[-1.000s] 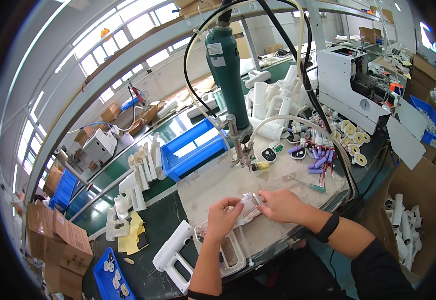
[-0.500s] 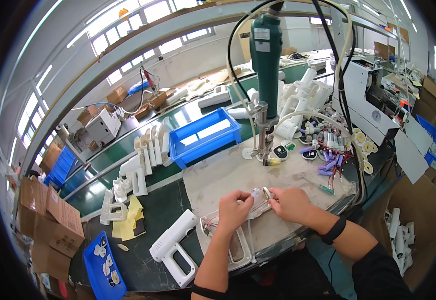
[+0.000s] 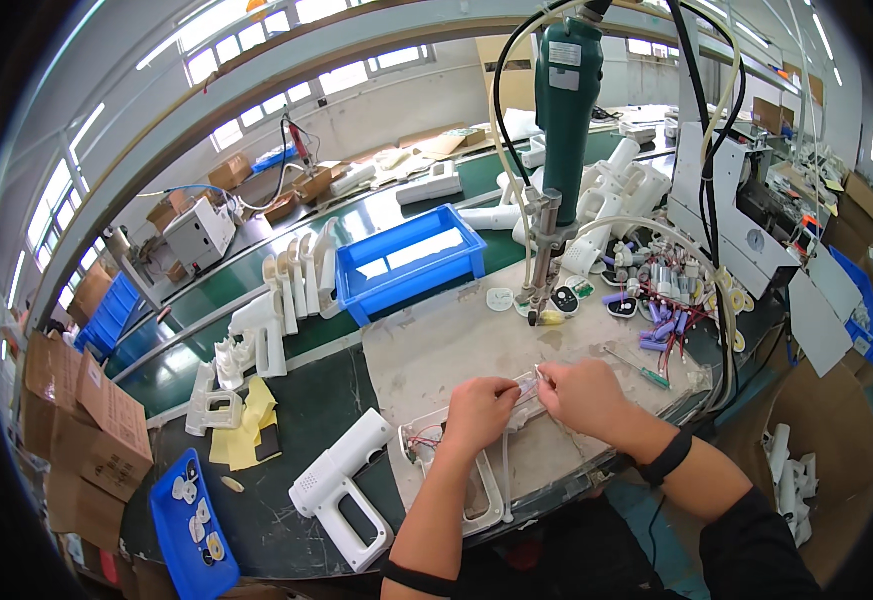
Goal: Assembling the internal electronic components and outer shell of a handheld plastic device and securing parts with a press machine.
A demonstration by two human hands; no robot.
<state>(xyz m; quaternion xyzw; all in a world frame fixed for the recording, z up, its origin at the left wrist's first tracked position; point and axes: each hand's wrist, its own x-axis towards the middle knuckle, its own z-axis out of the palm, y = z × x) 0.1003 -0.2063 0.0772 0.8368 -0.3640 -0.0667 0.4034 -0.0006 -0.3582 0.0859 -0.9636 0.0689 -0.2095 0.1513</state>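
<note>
My left hand (image 3: 477,412) and my right hand (image 3: 584,395) meet over a small clear-and-white part (image 3: 527,390) and both pinch it above the grey work mat (image 3: 457,345). Under the left hand lies an open white plastic housing half (image 3: 477,495) with red and white wires at its left end. A green electric screwdriver (image 3: 565,120) hangs upright just beyond my hands, its tip near the mat. A finished white gun-shaped housing (image 3: 342,490) lies to the left on the green bench.
A blue bin (image 3: 412,262) sits behind the mat, with white housings (image 3: 292,290) standing in a row beside it. Small motors, purple parts and discs (image 3: 657,290) crowd the right. Cardboard boxes (image 3: 77,420) and a blue tray (image 3: 192,525) are at the left.
The view has tilted, so the bench sits differently in the picture. Both hands stay together on the small part, now slightly farther to the right on the mat.
</note>
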